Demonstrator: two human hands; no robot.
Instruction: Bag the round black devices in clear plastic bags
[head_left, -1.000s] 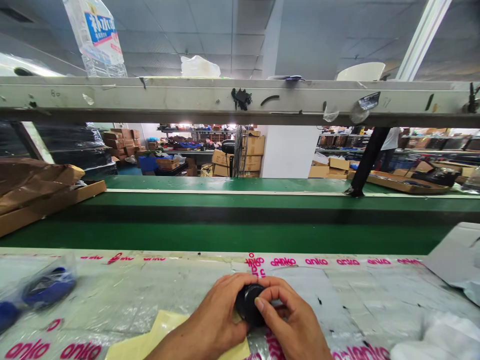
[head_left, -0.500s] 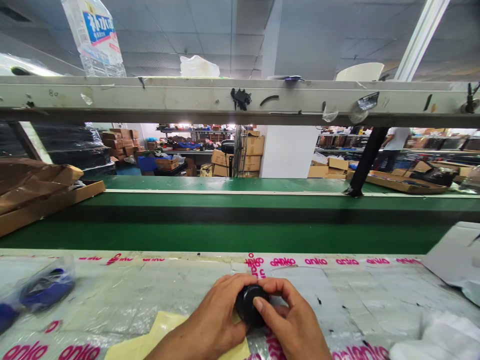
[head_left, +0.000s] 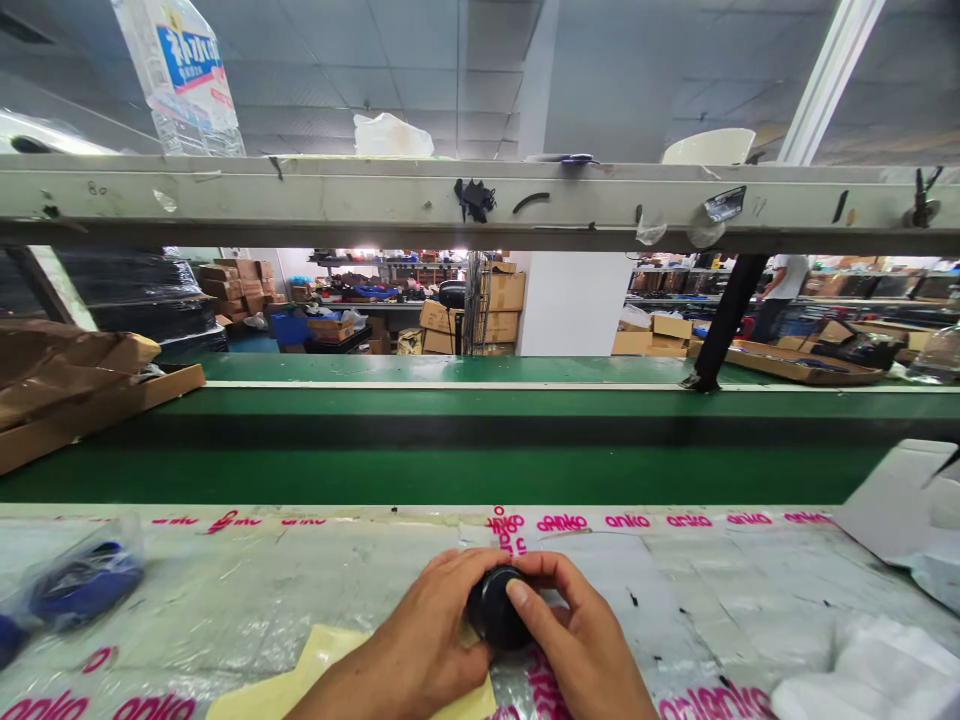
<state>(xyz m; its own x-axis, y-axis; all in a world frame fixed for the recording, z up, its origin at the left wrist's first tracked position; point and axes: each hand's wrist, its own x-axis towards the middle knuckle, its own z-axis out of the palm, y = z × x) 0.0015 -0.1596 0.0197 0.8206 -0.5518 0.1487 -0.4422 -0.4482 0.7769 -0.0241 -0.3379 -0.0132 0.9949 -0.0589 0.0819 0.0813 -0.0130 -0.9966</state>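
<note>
A round black object (head_left: 495,608), glossy and knob-like, sits between my two hands close to the front of the worktable. Around its left side curl the fingers of my left hand (head_left: 431,625). From the right, my right hand (head_left: 574,620) grips it, the thumb lying on its top face and the index finger along its far edge. What the object is exactly I cannot make out. Beneath my left hand and wrist lies a yellow sheet (head_left: 330,650), partly covered by them.
On the left lie blue items in clear plastic bags (head_left: 86,585). White crumpled wrapping (head_left: 870,670) and a white box (head_left: 892,510) are at the right. Beyond the table runs a green conveyor belt (head_left: 420,470), with an open carton (head_left: 97,400) on it. A metal beam (head_left: 360,200) crosses above.
Both hands keep their hold on the black object, with the right thumb shifted slightly on its top. The whole view has moved a little.
</note>
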